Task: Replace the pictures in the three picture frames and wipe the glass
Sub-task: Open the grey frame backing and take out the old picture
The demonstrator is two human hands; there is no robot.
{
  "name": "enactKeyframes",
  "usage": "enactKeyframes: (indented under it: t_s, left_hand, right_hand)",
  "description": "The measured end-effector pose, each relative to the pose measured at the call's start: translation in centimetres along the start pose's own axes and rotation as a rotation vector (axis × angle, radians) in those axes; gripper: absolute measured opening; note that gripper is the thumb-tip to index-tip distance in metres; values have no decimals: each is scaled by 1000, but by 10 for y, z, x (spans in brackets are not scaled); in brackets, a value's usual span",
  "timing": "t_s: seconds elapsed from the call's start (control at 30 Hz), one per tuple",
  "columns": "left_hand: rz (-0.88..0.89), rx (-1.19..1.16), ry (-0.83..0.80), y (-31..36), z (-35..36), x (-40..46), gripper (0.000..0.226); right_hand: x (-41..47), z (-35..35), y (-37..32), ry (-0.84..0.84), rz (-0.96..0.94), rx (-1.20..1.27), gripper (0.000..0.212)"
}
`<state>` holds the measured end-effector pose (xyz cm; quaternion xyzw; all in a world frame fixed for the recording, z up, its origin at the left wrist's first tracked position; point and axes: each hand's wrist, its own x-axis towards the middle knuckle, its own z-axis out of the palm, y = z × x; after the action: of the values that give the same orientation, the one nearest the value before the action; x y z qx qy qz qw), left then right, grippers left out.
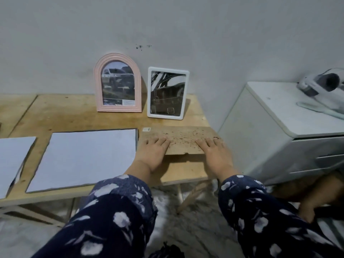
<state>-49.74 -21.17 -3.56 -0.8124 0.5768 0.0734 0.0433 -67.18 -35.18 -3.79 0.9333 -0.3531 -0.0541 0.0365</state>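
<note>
A pink arched picture frame [117, 83] with a car photo stands upright against the wall at the back of the wooden table [74, 116]. Right of it stands a white rectangular frame [167, 93] with a dark picture. In front of them a brown speckled backing board [178, 135] lies flat near the table's right edge. My left hand [154, 151] and my right hand [214, 153] both rest palm down on this board, fingers flat and together. A large white sheet [87, 157] lies left of the board, and another white sheet [13, 159] lies at the far left.
A white cabinet [279, 131] stands right of the table with a white and grey appliance [323, 86] on top. The table's front edge is just below my wrists. A light rug [186, 229] covers the floor. Another person's hand [307, 207] shows at the lower right.
</note>
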Motion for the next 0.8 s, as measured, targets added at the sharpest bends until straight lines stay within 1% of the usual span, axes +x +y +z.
enactKeyframes:
  t_s: [0.1, 0.23, 0.37, 0.43, 0.53, 0.63, 0.7, 0.73, 0.8]
  left_hand:
    - [-32, -24, -42, 19, 11, 7, 59]
    - [-68, -61, -154, 33, 20, 10, 71]
    - [-68, -84, -251, 33, 29, 13, 76]
    - [-69, -103, -293, 32, 34, 15, 84]
    - [-68, -123, -318, 33, 38, 17, 89]
    - [-51, -139, -344, 30, 40, 19, 94]
    - [-45, -148, -374, 27, 43, 20, 96]
    - [-47, -153, -380, 27, 44, 19, 94]
    - [-66, -184, -347, 26, 46, 18, 86]
  right_hand:
    - [1, 15, 19, -50, -35, 16, 63]
    - [9, 33, 33, -162, -73, 27, 65]
    - [14, 49, 39, -271, -74, 87, 76]
    - [16, 53, 41, -306, -83, 102, 79]
    - [16, 53, 45, -324, -97, 118, 83]
    - [19, 49, 46, -412, -102, 98, 90]
    - [21, 46, 41, -471, -57, 130, 87]
    - [21, 44, 38, -474, -36, 147, 83]
    - [24, 41, 30, -396, -43, 122, 70]
